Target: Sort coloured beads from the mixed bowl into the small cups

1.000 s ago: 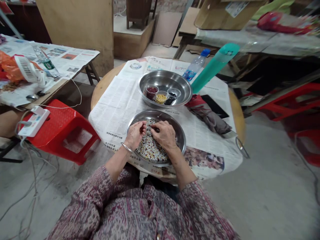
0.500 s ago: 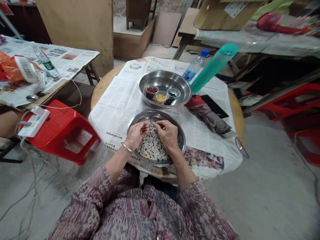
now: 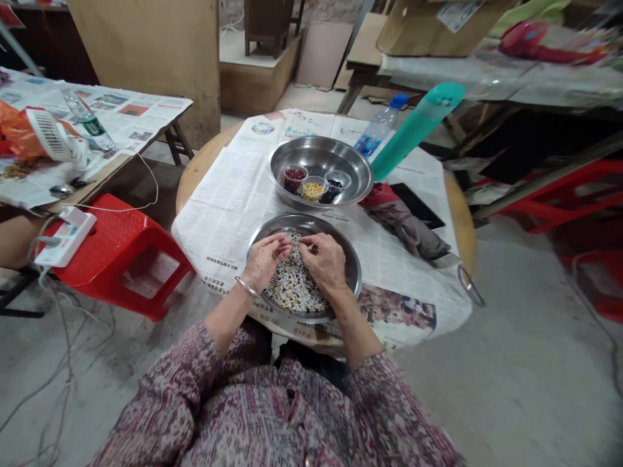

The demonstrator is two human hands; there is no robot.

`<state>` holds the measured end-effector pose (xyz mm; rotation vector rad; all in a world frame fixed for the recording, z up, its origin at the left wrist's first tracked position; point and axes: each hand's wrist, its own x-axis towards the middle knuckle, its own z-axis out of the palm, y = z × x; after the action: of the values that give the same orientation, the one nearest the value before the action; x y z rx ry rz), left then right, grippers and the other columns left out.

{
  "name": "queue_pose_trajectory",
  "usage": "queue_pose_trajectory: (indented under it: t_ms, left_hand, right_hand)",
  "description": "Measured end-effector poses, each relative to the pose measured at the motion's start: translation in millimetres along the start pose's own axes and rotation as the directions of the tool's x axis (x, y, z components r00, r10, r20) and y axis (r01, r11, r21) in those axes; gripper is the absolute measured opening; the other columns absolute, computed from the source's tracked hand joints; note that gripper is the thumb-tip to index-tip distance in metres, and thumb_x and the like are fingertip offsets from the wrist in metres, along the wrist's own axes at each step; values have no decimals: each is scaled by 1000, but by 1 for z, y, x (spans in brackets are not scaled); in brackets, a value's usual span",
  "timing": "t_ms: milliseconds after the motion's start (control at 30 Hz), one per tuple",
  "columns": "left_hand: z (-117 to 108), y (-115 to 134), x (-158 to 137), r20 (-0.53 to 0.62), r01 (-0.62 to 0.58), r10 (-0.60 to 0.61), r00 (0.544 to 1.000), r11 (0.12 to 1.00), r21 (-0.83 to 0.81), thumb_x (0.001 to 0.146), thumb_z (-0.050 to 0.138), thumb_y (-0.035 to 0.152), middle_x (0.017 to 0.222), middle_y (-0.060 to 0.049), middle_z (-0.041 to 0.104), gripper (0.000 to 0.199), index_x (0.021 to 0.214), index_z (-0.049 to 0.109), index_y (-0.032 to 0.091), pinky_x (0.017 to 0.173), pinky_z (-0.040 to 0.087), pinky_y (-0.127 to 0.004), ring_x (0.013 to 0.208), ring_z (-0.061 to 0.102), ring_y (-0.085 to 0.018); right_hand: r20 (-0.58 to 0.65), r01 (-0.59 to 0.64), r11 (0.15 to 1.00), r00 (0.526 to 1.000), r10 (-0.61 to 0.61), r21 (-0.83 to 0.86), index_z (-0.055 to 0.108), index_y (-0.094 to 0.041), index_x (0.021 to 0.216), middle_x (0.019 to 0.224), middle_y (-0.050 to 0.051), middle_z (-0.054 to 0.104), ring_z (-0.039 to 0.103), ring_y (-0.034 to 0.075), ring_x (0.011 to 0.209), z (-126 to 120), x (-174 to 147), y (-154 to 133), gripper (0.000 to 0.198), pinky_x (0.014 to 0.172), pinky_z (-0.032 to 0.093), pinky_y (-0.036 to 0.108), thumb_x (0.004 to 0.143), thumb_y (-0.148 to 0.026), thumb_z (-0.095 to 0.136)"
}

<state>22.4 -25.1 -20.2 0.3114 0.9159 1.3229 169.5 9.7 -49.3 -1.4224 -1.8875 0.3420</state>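
Observation:
Close to my body is a shallow steel basin (image 3: 351,254) with a mix of white grains and red, yellow and dark beans (image 3: 296,288) in it. My left hand (image 3: 264,264) hovers over the left of the mix, palm up and fingers curled around a few small reddish beans. Over the right side, my right hand (image 3: 326,263) has thumb and forefinger pinched together; anything between the tips is too small to make out. Behind, a second steel basin (image 3: 316,150) holds clear cups of red beans (image 3: 294,175), yellow kernels (image 3: 312,191) and black beans (image 3: 333,189).
Newspaper (image 3: 219,201) covers the round table. On its right are a water bottle (image 3: 382,126), a teal cylinder (image 3: 413,133), a folded umbrella (image 3: 403,227) and a dark tablet (image 3: 418,206). A red stool (image 3: 131,240) bearing a power strip (image 3: 68,237) stands at left.
My right hand's fingers have shifted very slightly over the mix. The left hand stays nearly still, with the beans in it.

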Motion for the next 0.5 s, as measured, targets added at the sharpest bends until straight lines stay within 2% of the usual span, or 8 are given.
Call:
queue_pose_trajectory:
  t_ms: [133, 233, 367, 433, 500]
  left_hand:
    - [0, 1, -1, -6, -17, 17, 1000, 1000, 1, 85, 53, -1, 83, -7, 70, 19, 95, 67, 7, 86, 50, -26, 74, 64, -9]
    - [0, 1, -1, -7, -19, 19, 1000, 1000, 6, 85, 51, -2, 82, -7, 70, 21, 95, 67, 7, 85, 50, -26, 73, 64, -9]
    - [-1, 0, 0, 8, -4, 4, 1000, 1000, 12, 85, 51, -2, 83, -8, 70, 21, 93, 67, 7, 89, 50, -29, 75, 66, -10]
    - [0, 0, -1, 28, 22, -22, 999, 1000, 19, 86, 51, 0, 84, -9, 71, 20, 94, 68, 7, 91, 50, -31, 77, 67, -12]
    - [1, 0, -2, 52, 61, -63, 997, 998, 33, 90, 50, 4, 85, -11, 72, 20, 96, 68, 6, 92, 50, -32, 79, 69, -13]
  right_hand:
    - [97, 103, 979, 991, -87, -178, 75, -22, 82, 86, 8, 71, 57, 24, 86, 3, -3, -1, 17, 76, 44, 36, 82, -24, 58]
    - [103, 114, 978, 990, -97, -173, 73, -22, 80, 84, 8, 71, 56, 24, 85, 3, -3, -1, 18, 77, 43, 36, 83, -22, 56]
    - [26, 39, 999, 999, -38, -30, 72, -22, 80, 83, 7, 71, 57, 22, 79, 0, 0, -1, 16, 77, 45, 36, 83, -25, 56]
    - [-21, -33, 994, 999, 35, 101, 72, -21, 80, 82, 6, 70, 57, 20, 75, -3, 2, -3, 16, 76, 47, 35, 83, -29, 59]
    - [-15, -83, 961, 996, 90, 263, 72, -20, 82, 82, 5, 71, 58, 18, 72, -7, 3, -6, 17, 72, 47, 33, 83, -34, 61]
